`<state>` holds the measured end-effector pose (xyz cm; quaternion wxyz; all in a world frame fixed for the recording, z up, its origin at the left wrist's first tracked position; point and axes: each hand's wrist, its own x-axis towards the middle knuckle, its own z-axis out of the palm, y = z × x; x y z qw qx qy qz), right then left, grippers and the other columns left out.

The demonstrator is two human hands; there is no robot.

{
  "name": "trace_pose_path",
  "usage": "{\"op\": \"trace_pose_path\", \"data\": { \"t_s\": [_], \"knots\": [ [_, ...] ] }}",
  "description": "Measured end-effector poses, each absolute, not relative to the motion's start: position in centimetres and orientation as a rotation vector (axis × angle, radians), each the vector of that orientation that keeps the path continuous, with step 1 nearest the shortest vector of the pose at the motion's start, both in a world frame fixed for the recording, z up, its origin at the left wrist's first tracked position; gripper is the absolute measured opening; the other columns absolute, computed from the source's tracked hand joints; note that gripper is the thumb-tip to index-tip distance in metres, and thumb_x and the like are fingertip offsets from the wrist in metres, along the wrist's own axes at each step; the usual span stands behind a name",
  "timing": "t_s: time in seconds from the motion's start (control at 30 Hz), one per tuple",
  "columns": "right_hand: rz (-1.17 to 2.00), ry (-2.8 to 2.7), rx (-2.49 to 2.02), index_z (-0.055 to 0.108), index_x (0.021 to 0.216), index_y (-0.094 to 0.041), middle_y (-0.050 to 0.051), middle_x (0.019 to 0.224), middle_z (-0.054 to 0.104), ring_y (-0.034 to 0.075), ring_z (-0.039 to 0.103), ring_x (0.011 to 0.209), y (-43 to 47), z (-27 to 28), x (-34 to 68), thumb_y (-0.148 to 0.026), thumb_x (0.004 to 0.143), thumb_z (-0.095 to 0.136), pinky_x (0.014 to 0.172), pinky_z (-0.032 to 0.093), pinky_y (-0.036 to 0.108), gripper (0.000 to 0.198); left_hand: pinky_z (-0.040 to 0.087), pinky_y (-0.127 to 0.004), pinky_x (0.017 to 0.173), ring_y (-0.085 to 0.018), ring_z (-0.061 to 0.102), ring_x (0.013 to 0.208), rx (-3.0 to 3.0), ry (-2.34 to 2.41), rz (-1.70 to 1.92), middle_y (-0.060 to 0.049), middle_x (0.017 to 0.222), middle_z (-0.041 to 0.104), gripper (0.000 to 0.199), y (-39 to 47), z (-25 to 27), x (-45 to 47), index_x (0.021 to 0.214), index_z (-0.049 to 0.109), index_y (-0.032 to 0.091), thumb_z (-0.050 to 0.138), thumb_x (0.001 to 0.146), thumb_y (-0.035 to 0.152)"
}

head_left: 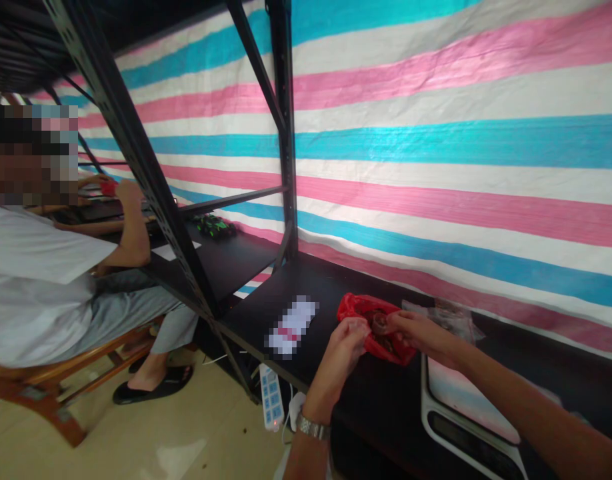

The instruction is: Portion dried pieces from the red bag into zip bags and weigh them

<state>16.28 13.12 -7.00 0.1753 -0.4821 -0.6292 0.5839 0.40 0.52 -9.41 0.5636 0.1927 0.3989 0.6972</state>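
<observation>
Left of the red bag (390,353) on the table (306,283) sits a person (41,280), a black post (131,160) standing between. The left hand (343,343) pinches the bag's edge, the right hand (419,330) a small round thing (379,323). Right of the bag, a forearm (526,393) partly hides a scale (456,400).

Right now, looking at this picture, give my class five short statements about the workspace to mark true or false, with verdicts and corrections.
1. The left grip and right grip are both at the red bag. True.
2. The metal watch is on the right wrist. False: the metal watch is on the left wrist.
3. A striped sheet hangs behind the black tabletop. True.
4. The power strip lies on top of the black tabletop. False: the power strip is below its front edge.
5. The co-worker at the far left is standing. False: the co-worker is seated.
</observation>
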Motion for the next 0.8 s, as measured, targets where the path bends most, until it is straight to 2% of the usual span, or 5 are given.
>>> {"op": "trace_pose_path", "data": {
  "t_s": [0.17,0.3,0.43,0.67,0.8],
  "knots": [
    [1.838,-1.718,-1.208,0.067,0.081,-0.019,-0.001,0.077,0.065,0.01,0.048,0.063,13.0,-5.9,17.4,-0.037,0.076,0.079,0.056,0.038,0.022,0.023,0.048,-0.028,0.076,-0.016,0.064,0.079,0.973,1.141,1.322,-0.004,0.088,0.072,0.046,-1.8,-9.5,-2.7,0.11,0.078,0.019,0.09,0.074,0.045],
    [1.742,-1.8,-1.198,0.064,0.078,-0.019,-0.003,0.072,0.06,0.01,0.048,0.062,13.1,-5.7,18.1,-0.038,0.078,0.076,0.058,0.037,0.024,0.022,0.045,-0.025,0.063,-0.014,0.058,0.064,1.01,1.177,1.381,-0.004,0.08,0.068,0.03,-2.9,-8.8,-3.1,0.096,0.08,0.018,0.08,0.085,0.045],
    [1.64,-1.879,-1.245,0.067,0.081,-0.019,-0.002,0.072,0.063,0.011,0.051,0.061,12.7,-5.4,18.4,-0.036,0.081,0.071,0.058,0.039,0.025,0.017,0.046,-0.024,0.06,-0.015,0.061,0.063,0.927,1.084,1.441,-0.004,0.077,0.069,0.026,-3.5,-7.3,-2.4,0.092,0.079,0.02,0.084,0.083,0.043],
    [1.536,-1.951,-1.275,0.07,0.09,-0.019,0.001,0.079,0.067,0.013,0.057,0.067,12.1,-4.7,18.5,-0.042,0.082,0.069,0.061,0.044,0.026,0.024,0.055,-0.034,0.071,-0.023,0.075,0.068,0.623,0.95,1.493,-0.011,0.091,0.077,0.062,-1.3,-8.2,0.1,0.114,0.067,0.018,0.086,0.076,0.063],
    [1.522,-1.935,-1.282,0.07,0.092,-0.02,0.001,0.079,0.066,0.014,0.057,0.068,12.0,-4.2,18.5,-0.043,0.083,0.069,0.062,0.045,0.026,0.024,0.054,-0.033,0.074,-0.023,0.075,0.075,0.398,0.844,1.568,-0.014,0.089,0.078,0.056,0.2,-9.2,0.7,0.108,0.069,0.015,0.078,0.083,0.064]
  ]
}}
